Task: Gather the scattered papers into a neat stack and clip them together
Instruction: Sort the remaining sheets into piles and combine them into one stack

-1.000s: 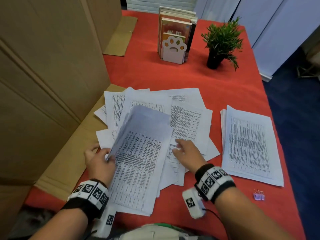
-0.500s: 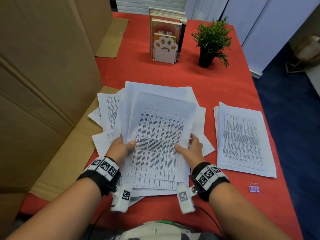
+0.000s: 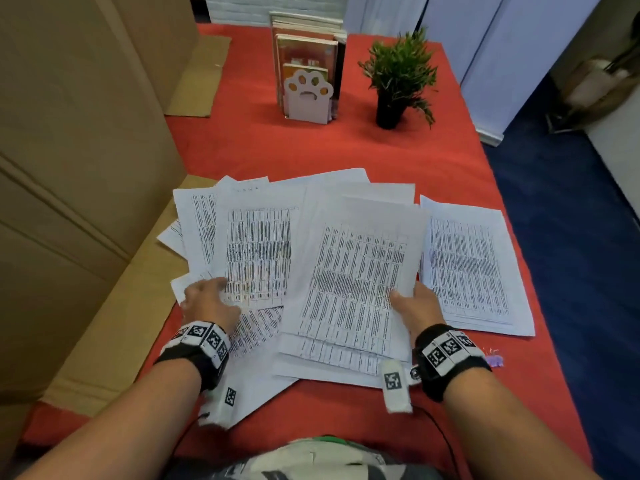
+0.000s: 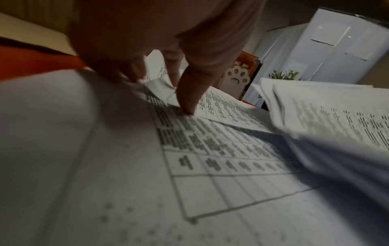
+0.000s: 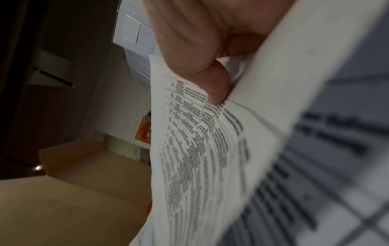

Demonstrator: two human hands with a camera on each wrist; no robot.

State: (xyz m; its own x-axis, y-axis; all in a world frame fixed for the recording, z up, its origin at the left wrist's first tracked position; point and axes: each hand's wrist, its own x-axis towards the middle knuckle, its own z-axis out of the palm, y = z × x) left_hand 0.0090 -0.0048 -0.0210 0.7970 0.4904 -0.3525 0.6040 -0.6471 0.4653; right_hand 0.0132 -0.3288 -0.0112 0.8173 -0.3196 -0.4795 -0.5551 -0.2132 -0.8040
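Head view: two hands, three paper groups on red tabletop (image 3: 346, 157). Right hand (image 3: 417, 308) pinching lifted bundle (image 3: 349, 282) mid-table; neat stack (image 3: 467, 265) by right edge; purple clip (image 3: 496, 359) beside wrist. Left wrist view: left hand (image 4: 168, 55), fingertips pressing scattered sheets (image 4: 210, 149) near left edge. Right wrist view: thumb (image 5: 219, 84) clamping bundle.

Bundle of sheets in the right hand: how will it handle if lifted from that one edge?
Likely floppy: the bundle already bows where the right hand pinches it. Probably light. Its sheets sit staggered, so they may slide apart.

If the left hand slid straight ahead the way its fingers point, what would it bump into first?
Probably just more of the scattered white printed papers: the left hand already rests fingertips on them, pointing up the sheets. Depth beyond is unclear.
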